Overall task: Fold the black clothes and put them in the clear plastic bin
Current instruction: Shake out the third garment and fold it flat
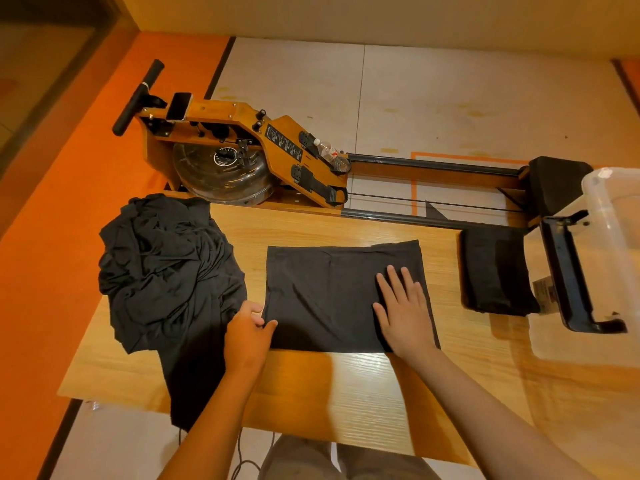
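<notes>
Pale, glossy wood-grain laminate makes up the surface (346,393), and nearly at its middle lies the flat garment (322,299), the piece now being worked. Beyond the flat garment, on the floor, stands a rowing machine (242,140) of varnished amber wood with black straps and a clear round water tank.

Left of the flat garment sits a heap of unfolded black clothes (166,265), thin, soft jersey in deep loose creases, one end trailing over the near edge of the surface. The flat garment itself is matte black and smoothed into a neat rectangle, with a faint seam down its middle and a doubled layer at its far right corner.

Well to its right stands the clear plastic bin (616,237), cloudy, hard and round-cornered. Between the two lies a folded black stack (495,271), thick and square-edged, seemingly just outside the bin.

So I judge the work partly done: some pieces folded, one half-folded, the heap untouched, and nothing plainly visible inside the bin.

On the flat garment's near left edge the left hand (247,336) pinches the cloth, thumb on top and fingers curled beneath. On its right part the right hand (403,306) presses flat, fingers straight and slightly spread, gripping nothing.
</notes>
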